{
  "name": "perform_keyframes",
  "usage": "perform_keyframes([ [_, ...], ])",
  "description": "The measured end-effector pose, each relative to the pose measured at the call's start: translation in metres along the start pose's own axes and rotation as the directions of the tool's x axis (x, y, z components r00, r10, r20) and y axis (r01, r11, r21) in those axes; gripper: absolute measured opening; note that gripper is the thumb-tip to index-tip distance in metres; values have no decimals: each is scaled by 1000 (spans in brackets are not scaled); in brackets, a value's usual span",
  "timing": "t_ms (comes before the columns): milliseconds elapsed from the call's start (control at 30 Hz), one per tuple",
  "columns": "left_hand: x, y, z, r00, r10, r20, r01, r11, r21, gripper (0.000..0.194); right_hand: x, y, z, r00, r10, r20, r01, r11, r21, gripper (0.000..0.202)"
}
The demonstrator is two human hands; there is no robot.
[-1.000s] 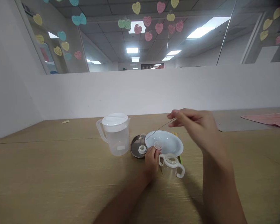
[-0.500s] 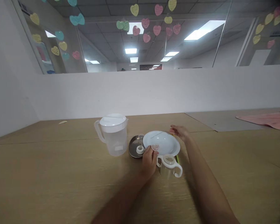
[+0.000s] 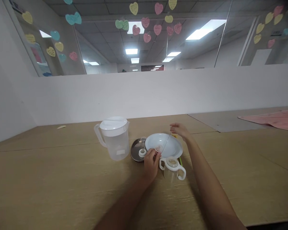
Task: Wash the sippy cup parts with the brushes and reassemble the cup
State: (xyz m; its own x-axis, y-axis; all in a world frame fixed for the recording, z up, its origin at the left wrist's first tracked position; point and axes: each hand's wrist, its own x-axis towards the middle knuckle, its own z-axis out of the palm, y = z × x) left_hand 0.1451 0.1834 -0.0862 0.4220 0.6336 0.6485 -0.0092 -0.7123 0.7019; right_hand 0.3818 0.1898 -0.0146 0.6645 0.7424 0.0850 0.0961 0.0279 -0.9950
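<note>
Over the near left rim of a white bowl [image 3: 150, 140], my left hand [image 3: 151, 162] pinches a small clear, ribbed round piece [image 3: 158, 149], probably soft plastic or silicone. My right hand [image 3: 180, 130] is above the bowl's far right side, its fingertips closed on the upper end of a thin rod [image 3: 166, 142]. The rod slants down toward the clear piece; whether its lower end touches or enters it, I cannot tell. A clear two-handled baby bottle [image 3: 172, 169] with a white handle ring stands uncapped in front of the bowl.
Left of the bowl, a round metal tray [image 3: 135, 152] holds a white collar ring [image 3: 142, 153] and a clear cap [image 3: 143, 141]. A lidded plastic pitcher [image 3: 117, 143] stands farther left. Something yellow-green [image 3: 180, 160] shows beside the bowl. Pink cloth [image 3: 276, 118] lies far right.
The thin rod, which lay across the bowl, is now raised in my right hand and slants toward my left. My right hand has moved inward over the bowl. The view has shifted slightly.
</note>
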Motion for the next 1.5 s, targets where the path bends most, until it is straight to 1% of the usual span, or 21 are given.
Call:
perform_keyframes([
  [100, 0, -1, 0, 1000, 1, 14, -1, 1000, 5, 20, 3, 11, -5, 998, 39, -53, -38, 999, 25, 18],
  [233, 0, -3, 0, 1000, -3, 15, 3, 1000, 11, 20, 3, 24, -16, 991, 92, -92, -91, 996, 19, 22],
  [300, 0, -3, 0, 1000, 1, 17, -2, 1000, 16, 20, 2, 27, -21, 992, 107, -67, -107, 994, -10, 23],
  [400, 0, -2, 0, 1000, 10, 10, -11, 1000, 21, 21, 1, 27, -24, 992, 122, 7, -121, 989, -87, 26],
  [533, 1, -3, 1, 1000, 22, 5, -22, 999, 26, 23, 1, 18, -20, 988, 136, 66, -115, 959, -259, 30],
  [633, 1, -4, 1, 1000, 26, 11, -26, 1000, 14, 24, -3, 1, -16, 989, 114, 91, -71, 920, -386, 34],
  [700, 1, -3, 1, 1000, 11, 6, -11, 1000, 1, 25, -11, -15, -13, 984, 94, 150, -20, 901, -433, 35],
  [733, 1, -3, 1, 1000, -3, -1, 3, 1000, -6, 26, -17, -23, -11, 974, 94, 205, 7, 896, -445, 34],
  [767, 1, -2, 1, 1000, -17, -10, 17, 1000, -16, 27, -24, -30, -7, 954, 105, 280, 34, 893, -449, 32],
  [800, 1, -1, 0, 999, -32, -22, 31, 999, -28, 28, -31, -37, -3, 912, 134, 389, 61, 891, -449, 31],
  [833, 2, 1, 0, 998, -44, -35, 42, 998, -42, 30, -39, -44, 2, 806, 174, 566, 117, 890, -441, 33],
  [867, 2, 2, 0, 998, -53, -46, 51, 997, -55, 31, -46, -49, 8, 694, 206, 690, 157, 892, -424, 36],
  [900, 3, 4, -1, 997, -61, -56, 57, 996, -68, 33, -52, -53, 15, 620, 227, 751, 186, 888, -421, 38],
  [933, 3, 5, -1, 996, -67, -62, 62, 995, -79, 35, -57, -56, 21, 570, 238, 786, 217, 879, -424, 38],
  [967, 4, 5, -1, 995, -74, -69, 67, 994, -88, 36, -61, -58, 28, 544, 243, 804, 246, 869, -429, 37],
  [1033, 4, 5, -2, 992, -90, -84, 81, 991, -104, 37, -64, -60, 38, 503, 241, 830, 289, 858, -424, 33],
  [1100, 4, 4, -2, 989, -110, -101, 97, 988, -123, 38, -64, -59, 44, 464, 225, 857, 313, 863, -397, 33],
  [1233, 3, 0, -2, 985, -141, -103, 124, 980, -157, 37, -62, -56, 44, 422, 195, 885, 335, 874, -353, 31],
  [1333, 4, -1, -2, 981, -168, -102, 148, 973, -175, 36, -63, -56, 43, 387, 159, 908, 384, 868, -315, 31],
  [1433, 3, 0, -1, 976, -184, -116, 158, 966, -203, 30, -63, -56, 43, 387, 144, 911, 399, 864, -306, 27],
  [1500, 2, 0, 1, 969, -177, -175, 134, 964, -229, 23, -62, -56, 42, 396, 135, 908, 380, 876, -296, 25],
])
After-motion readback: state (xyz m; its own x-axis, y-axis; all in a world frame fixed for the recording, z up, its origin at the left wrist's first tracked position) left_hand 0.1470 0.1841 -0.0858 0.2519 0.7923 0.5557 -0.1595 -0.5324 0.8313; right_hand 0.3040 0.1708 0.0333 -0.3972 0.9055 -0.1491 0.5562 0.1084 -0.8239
